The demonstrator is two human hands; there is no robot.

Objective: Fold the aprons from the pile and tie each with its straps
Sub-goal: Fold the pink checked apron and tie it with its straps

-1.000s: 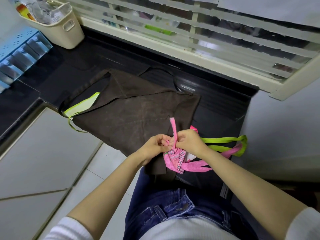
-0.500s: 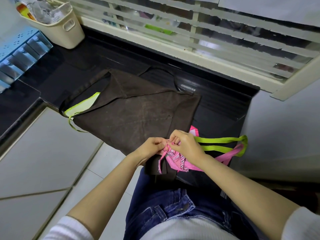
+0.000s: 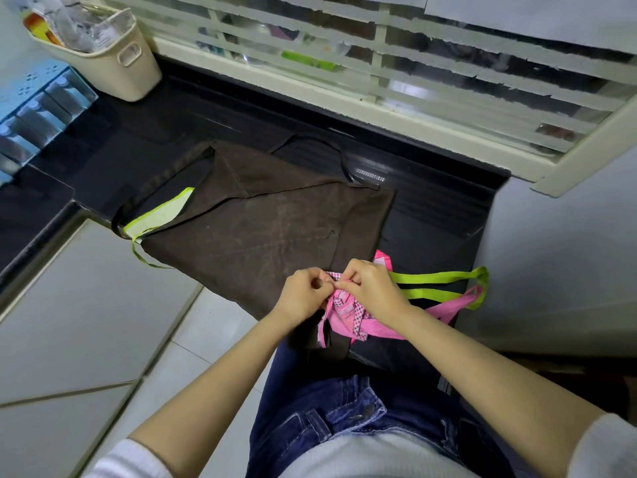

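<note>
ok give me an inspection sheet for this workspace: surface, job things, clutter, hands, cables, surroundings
surface: black counter, largely covered by cloth
job's things: brown apron spread flat, front edge overhanging; pink apron bunched small under the hands; lime-green straps trailing right; lime-trimmed apron peeking out under the brown one
clutter: cream basket of wrappers back left; blue rack at left edge
hands: left hand and right hand both pinch the pink apron's strap, fingertips meeting
cables: nothing seen
surroundings: louvred window behind, grey wall right, tiled floor below
</note>
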